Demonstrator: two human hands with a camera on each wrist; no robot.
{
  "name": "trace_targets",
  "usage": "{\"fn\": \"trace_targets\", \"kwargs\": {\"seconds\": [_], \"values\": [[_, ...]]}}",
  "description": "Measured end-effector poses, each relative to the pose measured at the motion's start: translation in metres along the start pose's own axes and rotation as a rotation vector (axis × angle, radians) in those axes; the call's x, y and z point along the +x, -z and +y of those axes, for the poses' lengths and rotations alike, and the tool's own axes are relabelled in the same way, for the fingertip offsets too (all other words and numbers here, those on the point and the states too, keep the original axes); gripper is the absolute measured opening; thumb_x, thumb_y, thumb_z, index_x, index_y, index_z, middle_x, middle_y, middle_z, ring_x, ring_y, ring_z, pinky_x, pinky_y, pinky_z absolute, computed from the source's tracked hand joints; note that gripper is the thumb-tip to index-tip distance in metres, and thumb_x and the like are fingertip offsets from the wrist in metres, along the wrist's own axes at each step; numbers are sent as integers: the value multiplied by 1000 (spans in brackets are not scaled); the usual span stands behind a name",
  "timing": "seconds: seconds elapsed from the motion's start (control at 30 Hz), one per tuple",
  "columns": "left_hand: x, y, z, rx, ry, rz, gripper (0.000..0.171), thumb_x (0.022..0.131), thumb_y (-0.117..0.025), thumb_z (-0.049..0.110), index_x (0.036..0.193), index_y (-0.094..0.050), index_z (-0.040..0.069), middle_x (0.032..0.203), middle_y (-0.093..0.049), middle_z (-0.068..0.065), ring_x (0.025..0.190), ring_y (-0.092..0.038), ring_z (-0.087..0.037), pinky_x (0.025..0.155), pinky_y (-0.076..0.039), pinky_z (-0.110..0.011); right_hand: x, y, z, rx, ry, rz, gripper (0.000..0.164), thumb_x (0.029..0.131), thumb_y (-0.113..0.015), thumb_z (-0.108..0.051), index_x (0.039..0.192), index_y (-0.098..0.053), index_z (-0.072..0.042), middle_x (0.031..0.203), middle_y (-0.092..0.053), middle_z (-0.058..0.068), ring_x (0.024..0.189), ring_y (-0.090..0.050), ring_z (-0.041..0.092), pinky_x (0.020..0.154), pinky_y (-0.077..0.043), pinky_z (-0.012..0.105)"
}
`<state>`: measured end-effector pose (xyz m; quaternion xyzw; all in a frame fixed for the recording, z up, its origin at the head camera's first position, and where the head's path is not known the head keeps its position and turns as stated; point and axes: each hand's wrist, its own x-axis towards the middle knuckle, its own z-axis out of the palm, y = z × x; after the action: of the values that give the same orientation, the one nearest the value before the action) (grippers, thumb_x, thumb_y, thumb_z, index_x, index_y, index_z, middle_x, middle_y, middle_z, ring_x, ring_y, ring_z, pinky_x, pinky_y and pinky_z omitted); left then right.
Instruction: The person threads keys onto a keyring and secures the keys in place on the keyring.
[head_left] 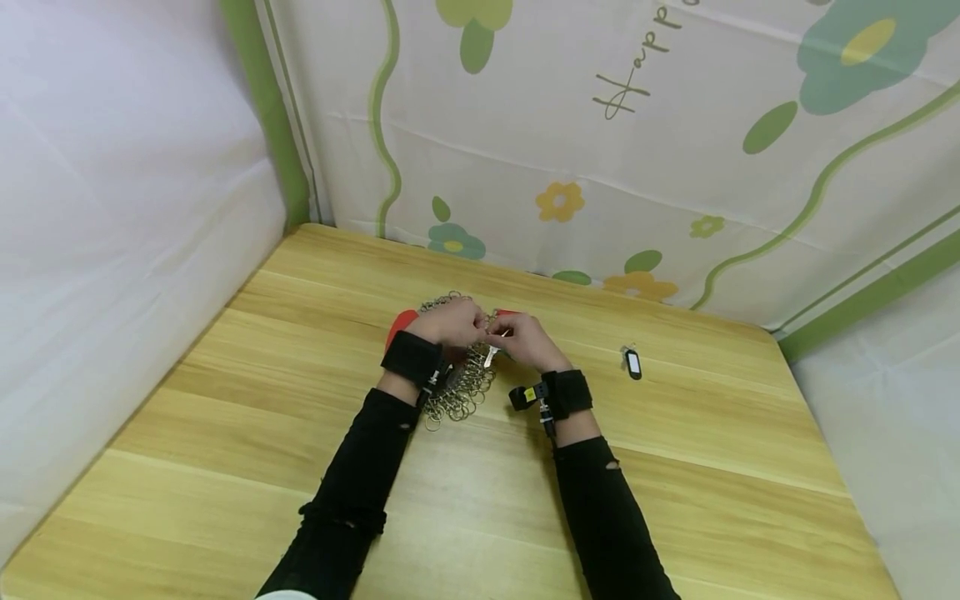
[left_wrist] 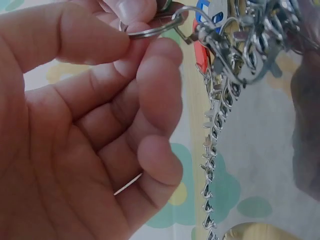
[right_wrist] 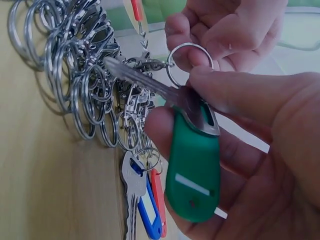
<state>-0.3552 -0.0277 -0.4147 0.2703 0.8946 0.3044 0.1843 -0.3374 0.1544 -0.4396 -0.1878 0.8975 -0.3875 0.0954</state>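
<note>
In the head view my hands meet over a bunch of metal rings and clasps on the table. My left hand pinches a split key ring between thumb and index finger; a metal clasp hangs linked to it. Its other fingers are loosely curled. My right hand holds a green key tag and a silver key, the thumb pressing at the key's head beside the ring. Below hang another key, a blue tag and a red tag.
A black key tag with a white label lies on the wooden table to the right. A red piece shows beside my left wrist. Patterned cloth hangs behind the table, and a white cloth wall stands left.
</note>
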Motion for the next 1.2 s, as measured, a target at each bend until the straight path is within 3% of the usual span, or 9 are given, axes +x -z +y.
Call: {"fn": "trace_targets", "kwargs": {"seconds": [0.43,0.57,0.73,0.93,1.2], "values": [[2,0,-5,-20,-23,-59,37,97,-50,20,62,-41,14,59,-33,2,48,-28,-11,53,-30,-25,-2,3,1,16,15,-13,10,91,-65,-19,95,-72,-13,91,-65,0,85,-60,16,72,-49,33],[2,0,-5,14,-37,-46,39,96,-53,26,62,-38,14,57,-28,3,48,-26,-11,55,-29,-25,-3,4,1,14,9,-20,12,92,-64,-20,98,-73,-13,93,-65,2,85,-60,17,72,-49,33],[3,-2,-1,51,-46,-6,33,91,-51,14,61,-37,14,57,-26,2,50,-21,-13,57,-26,-27,-5,6,0,38,-25,4,16,97,-57,-20,100,-71,-14,107,-65,6,88,-60,17,68,-46,33],[3,-4,1,76,-8,12,34,91,-52,14,60,-37,13,55,-25,2,48,-21,-13,54,-26,-27,-9,9,-3,43,-72,40,19,98,-54,-23,99,-71,-14,99,-65,4,73,-53,19,63,-42,33],[5,-6,1,117,15,41,36,90,-55,14,58,-38,13,53,-25,2,46,-20,-12,52,-24,-27,-9,10,-6,57,-39,20,17,96,-58,-24,91,-72,-14,87,-67,3,59,-44,17,58,-38,31]]}}
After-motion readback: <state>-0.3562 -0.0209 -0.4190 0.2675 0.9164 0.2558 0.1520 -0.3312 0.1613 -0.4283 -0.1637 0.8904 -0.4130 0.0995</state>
